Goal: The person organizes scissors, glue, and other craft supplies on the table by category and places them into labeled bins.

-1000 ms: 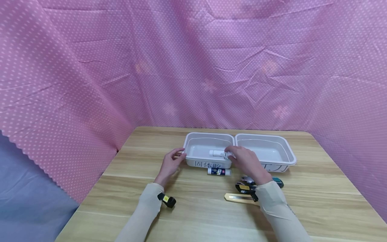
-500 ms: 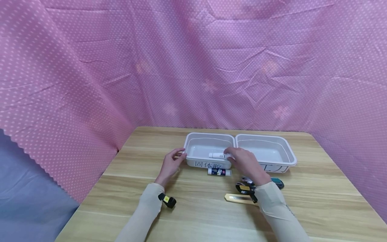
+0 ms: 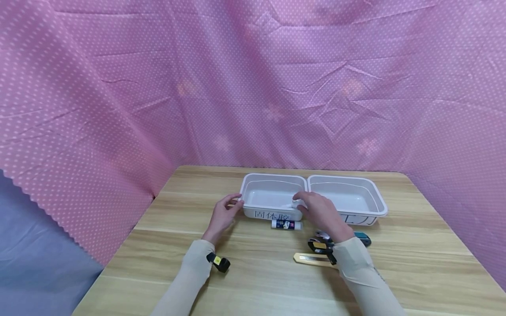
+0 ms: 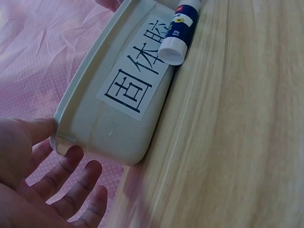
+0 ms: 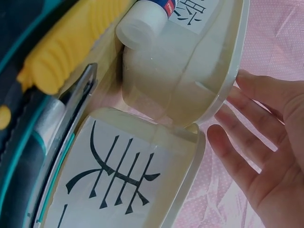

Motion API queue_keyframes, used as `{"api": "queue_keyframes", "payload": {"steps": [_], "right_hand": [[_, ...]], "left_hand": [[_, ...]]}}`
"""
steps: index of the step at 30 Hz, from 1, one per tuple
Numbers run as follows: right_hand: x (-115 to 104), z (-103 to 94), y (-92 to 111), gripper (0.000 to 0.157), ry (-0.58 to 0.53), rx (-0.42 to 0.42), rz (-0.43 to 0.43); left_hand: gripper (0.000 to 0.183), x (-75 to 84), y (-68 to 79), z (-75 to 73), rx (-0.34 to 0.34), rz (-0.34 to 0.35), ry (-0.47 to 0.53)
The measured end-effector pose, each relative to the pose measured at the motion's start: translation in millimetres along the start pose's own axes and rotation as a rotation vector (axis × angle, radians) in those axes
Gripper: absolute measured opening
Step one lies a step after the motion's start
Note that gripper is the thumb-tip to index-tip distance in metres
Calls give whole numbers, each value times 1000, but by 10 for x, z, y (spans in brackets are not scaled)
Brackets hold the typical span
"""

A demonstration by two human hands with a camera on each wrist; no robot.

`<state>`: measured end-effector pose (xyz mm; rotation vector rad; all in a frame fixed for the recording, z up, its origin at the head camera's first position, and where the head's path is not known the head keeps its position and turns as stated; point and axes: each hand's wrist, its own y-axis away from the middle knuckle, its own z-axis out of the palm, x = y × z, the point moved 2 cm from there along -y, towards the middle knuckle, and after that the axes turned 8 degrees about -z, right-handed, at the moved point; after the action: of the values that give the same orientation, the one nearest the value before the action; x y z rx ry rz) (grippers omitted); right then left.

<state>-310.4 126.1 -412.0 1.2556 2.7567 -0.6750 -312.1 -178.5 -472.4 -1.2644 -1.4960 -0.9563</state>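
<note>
My left hand [image 3: 225,214] touches the left front corner of a white plastic box [image 3: 272,213], thumb and fingertips at its rim and fingers loosely spread. A paper label with dark characters is on the box's front. My right hand [image 3: 321,210] reaches over the box's right front corner and pinches the end of a white glue stick [image 3: 290,205], which slants down inside and is mostly hidden by the front wall. In the right wrist view the fingers [image 5: 251,142] pass behind the rim. A navy and white glue stick [image 3: 286,224] lies on the table against the box's front.
A second white box [image 3: 348,193], also labelled, stands right beside the first. Below the right forearm lie a yellow utility knife [image 3: 314,259] and several dark and teal cutters [image 3: 363,238]. Pink dotted cloth [image 3: 276,87] hangs behind the wooden table [image 3: 253,281].
The white glue stick has sunk lower into the left box and is now largely out of sight behind the front wall. Both hands have stayed nearly in place.
</note>
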Motion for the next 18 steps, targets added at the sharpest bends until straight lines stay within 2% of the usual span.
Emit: {"api": "queue_keyframes", "payload": {"steps": [5, 18], "right_hand": [[2, -27, 12, 29, -1, 6, -6], [-38, -65, 118, 22, -8, 28, -121]], "left_hand": [[37, 16, 7, 6, -3, 6, 7], [40, 55, 32, 4, -9, 4, 28]]}}
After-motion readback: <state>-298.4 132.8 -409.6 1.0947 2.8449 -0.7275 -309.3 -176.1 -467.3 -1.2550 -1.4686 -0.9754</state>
